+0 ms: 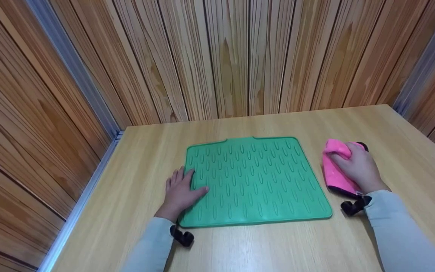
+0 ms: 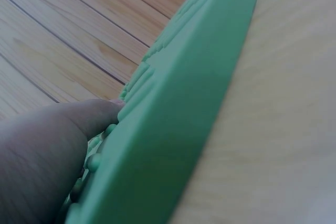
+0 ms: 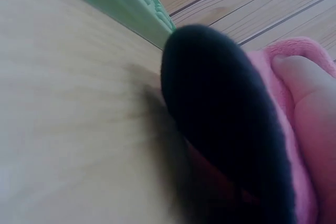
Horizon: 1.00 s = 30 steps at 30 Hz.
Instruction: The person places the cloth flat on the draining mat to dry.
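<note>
A green ridged mat, like a silicone drying mat, lies flat on the table. My left hand rests over its left edge, fingers spread and fairly straight, with the thumb on the ridges. In the left wrist view that thumb touches the top of the mat. To the right of the mat, my right hand grips a pink cloth with black edging, bunched under the thumb. The right wrist view has a dark rounded flap of the cloth close to the camera; most fingers are hidden.
Light wood table surrounds the mat. Wood-plank panels stand behind it and at both sides. A metal frame rail runs along the left edge. A small black device sits on each wrist.
</note>
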Motion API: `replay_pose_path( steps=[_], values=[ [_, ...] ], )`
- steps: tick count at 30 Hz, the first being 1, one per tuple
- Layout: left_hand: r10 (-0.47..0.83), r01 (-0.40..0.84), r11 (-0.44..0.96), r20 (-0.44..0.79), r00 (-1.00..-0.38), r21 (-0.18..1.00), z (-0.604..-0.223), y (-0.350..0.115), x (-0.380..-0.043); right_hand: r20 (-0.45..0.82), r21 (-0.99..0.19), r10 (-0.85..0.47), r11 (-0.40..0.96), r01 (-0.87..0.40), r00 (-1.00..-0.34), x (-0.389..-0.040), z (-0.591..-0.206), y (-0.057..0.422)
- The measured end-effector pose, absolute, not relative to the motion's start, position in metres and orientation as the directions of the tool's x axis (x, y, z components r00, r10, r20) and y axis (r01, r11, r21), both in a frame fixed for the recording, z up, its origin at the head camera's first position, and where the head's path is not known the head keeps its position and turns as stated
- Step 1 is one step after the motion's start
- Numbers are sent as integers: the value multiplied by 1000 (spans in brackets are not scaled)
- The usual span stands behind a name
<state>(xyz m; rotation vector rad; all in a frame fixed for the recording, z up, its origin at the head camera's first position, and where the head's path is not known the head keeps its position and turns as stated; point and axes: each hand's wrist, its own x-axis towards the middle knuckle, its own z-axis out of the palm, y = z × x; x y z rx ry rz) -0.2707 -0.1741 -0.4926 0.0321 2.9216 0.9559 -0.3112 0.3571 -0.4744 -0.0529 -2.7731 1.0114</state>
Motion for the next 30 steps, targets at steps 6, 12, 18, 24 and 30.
replay_pose_path(
  steps=[6,12,18,24,30],
  values=[
    [42,3,808,-53,-998,589,-492,-174,-270,138,-656,107,755,-10,-985,-311,-470,356],
    [51,20,806,-35,-998,591,-494,-175,-271,121,-678,115,735,3,-986,-310,-465,352],
    [54,23,803,-34,-998,595,-496,-175,-272,141,-675,119,738,-7,-983,-308,-460,346],
    [54,21,802,-37,-998,598,-494,-175,-271,135,-679,117,734,-6,-984,-308,-455,343],
    [52,17,801,-42,-998,598,-491,-175,-269,79,-712,111,702,22,-991,-307,-450,338]
  ],
)
